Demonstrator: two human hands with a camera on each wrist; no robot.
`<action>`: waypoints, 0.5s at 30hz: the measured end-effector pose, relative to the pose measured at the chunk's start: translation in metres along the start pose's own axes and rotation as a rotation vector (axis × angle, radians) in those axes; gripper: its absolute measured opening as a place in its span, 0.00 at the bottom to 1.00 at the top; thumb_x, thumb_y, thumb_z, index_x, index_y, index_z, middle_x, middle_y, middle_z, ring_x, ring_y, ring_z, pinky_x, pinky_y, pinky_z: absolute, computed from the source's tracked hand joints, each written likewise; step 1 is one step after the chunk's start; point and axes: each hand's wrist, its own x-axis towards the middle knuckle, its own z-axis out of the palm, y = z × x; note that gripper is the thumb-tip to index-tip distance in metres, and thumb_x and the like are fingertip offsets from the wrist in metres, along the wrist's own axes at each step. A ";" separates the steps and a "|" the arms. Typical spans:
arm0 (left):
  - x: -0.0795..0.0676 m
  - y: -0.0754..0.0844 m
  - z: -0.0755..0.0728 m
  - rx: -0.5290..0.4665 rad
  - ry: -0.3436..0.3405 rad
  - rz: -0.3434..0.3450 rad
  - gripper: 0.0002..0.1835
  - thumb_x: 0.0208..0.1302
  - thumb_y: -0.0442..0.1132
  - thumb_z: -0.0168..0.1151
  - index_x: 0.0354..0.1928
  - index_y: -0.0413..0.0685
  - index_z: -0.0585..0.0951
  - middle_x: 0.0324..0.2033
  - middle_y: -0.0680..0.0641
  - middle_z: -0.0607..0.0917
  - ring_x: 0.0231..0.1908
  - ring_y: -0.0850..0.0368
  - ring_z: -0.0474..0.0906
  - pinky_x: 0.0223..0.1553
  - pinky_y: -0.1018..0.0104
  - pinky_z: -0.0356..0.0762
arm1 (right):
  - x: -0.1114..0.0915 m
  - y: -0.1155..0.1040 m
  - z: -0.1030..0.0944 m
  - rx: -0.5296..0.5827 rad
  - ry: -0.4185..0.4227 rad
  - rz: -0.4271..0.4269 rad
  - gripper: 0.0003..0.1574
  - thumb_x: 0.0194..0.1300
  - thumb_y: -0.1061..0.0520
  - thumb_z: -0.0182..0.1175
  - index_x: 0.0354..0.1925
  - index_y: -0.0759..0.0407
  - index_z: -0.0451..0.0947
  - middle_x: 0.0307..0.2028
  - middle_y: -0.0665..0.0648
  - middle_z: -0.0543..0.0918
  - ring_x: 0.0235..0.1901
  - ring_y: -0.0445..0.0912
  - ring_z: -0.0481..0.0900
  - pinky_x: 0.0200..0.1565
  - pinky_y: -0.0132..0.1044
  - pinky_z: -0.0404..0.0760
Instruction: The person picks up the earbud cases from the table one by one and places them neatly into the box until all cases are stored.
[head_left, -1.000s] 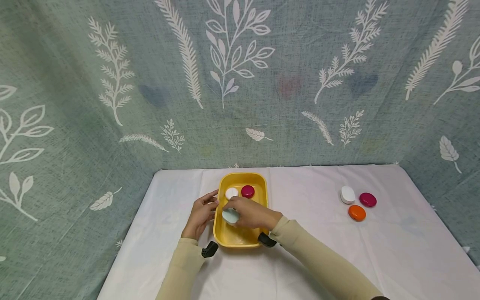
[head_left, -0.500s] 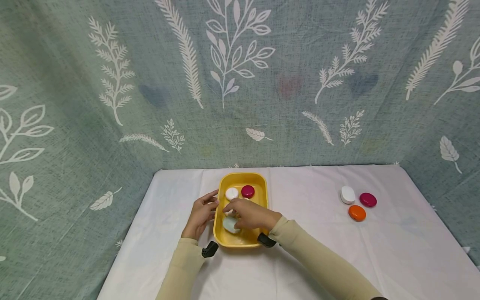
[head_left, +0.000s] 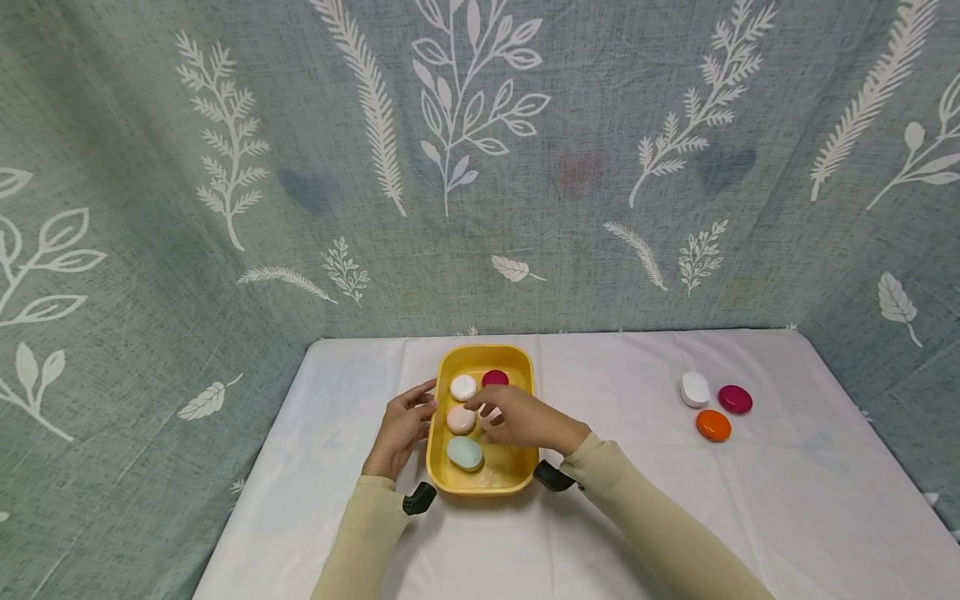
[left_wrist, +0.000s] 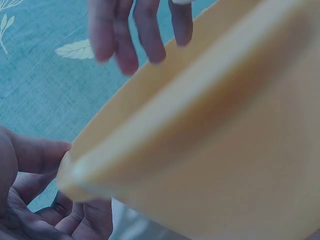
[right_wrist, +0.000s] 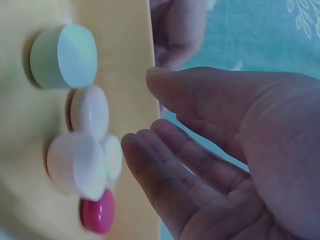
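Observation:
A yellow tray (head_left: 483,491) holds several smooth, rounded pieces like soap bars. Among them are a pale green piece (head_left: 465,454) nearest the front, a pale pink piece (head_left: 461,420), a white piece (head_left: 462,387) and a magenta piece (head_left: 495,378). A thicker pale pink piece (right_wrist: 75,165) lies beside these, partly behind my right hand in the head view. My right hand (head_left: 534,419) hovers over the tray's right half, thumb and fingers apart with nothing between them. At the left wall, my left hand (head_left: 399,433) grips the rim between thumb and fingers.
On the white tablecloth (head_left: 615,500) at the right lie a white piece (head_left: 694,390), a magenta piece (head_left: 735,399) and an orange piece (head_left: 713,426), grouped close together. A green leaf-patterned curtain (head_left: 480,275) stands behind the table and along its sides.
My right hand has let go of the pale green piece, which has moved toward the tray's front, and has drawn back to the right. The pale pink pieces now show. My left hand stays put.

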 end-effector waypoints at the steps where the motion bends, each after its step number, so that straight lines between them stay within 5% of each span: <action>1: 0.000 0.000 0.000 -0.001 0.000 -0.001 0.25 0.78 0.30 0.57 0.74 0.46 0.76 0.53 0.41 0.76 0.28 0.61 0.77 0.30 0.72 0.79 | -0.003 0.001 -0.003 0.006 0.011 0.005 0.28 0.65 0.73 0.69 0.63 0.74 0.78 0.59 0.69 0.82 0.55 0.60 0.83 0.55 0.45 0.87; 15: 0.001 0.000 0.000 0.002 0.005 -0.015 0.25 0.78 0.31 0.57 0.74 0.47 0.77 0.52 0.42 0.76 0.29 0.60 0.78 0.30 0.71 0.80 | -0.045 0.026 -0.038 0.074 0.220 0.060 0.32 0.65 0.73 0.69 0.66 0.72 0.76 0.59 0.72 0.81 0.56 0.65 0.83 0.55 0.45 0.86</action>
